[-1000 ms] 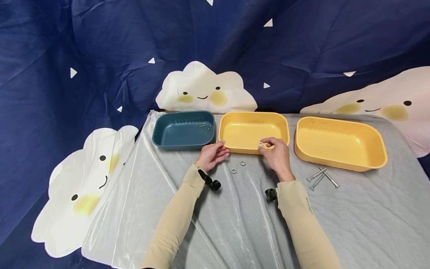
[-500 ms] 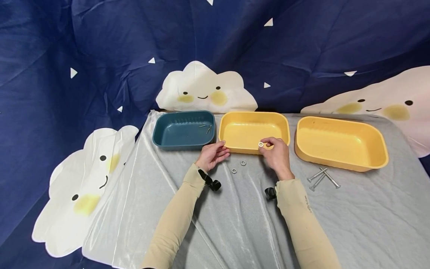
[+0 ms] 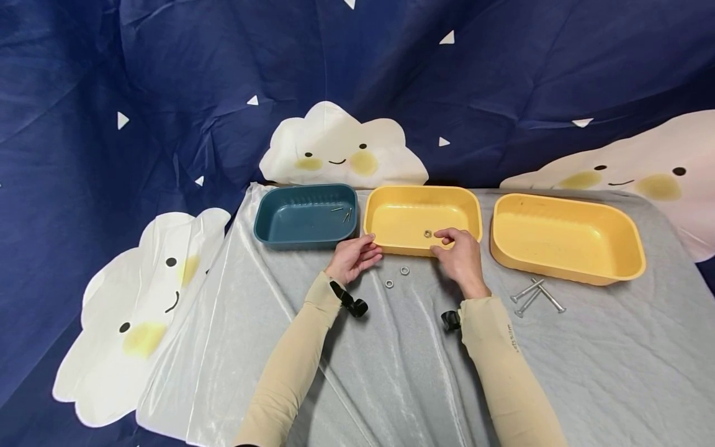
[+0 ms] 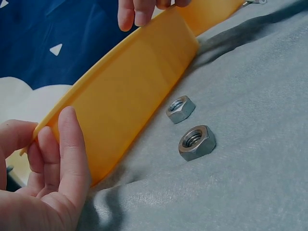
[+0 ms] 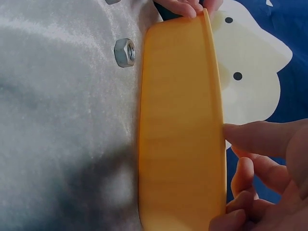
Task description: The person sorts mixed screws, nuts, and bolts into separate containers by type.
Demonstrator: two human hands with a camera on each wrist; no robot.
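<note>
My left hand (image 3: 352, 258) pinches the near left rim of the middle yellow bin (image 3: 399, 217) between thumb and fingers. At the near right side of that bin, my right hand (image 3: 462, 259) is over the rim, its thumb and index finger apart with nothing between them. A metal hex nut (image 3: 427, 234) is inside the bin, just left of the right fingertips. Two more nuts lie on the grey cloth in front: a larger nut (image 4: 197, 143) and a smaller nut (image 4: 181, 109) in the left wrist view.
To the left stands a dark teal bin (image 3: 296, 225) with several small screws (image 3: 347, 215) in it. Another yellow bin (image 3: 558, 239) is at the right, with metal bolts (image 3: 537, 297) lying crossed on the grey cloth (image 3: 391, 372) before it. A blue curtain (image 3: 357, 74) hangs behind.
The nut that my right finger and thumb pinched has been let go and is now in the middle yellow bin. The left hand stays on the rim.
</note>
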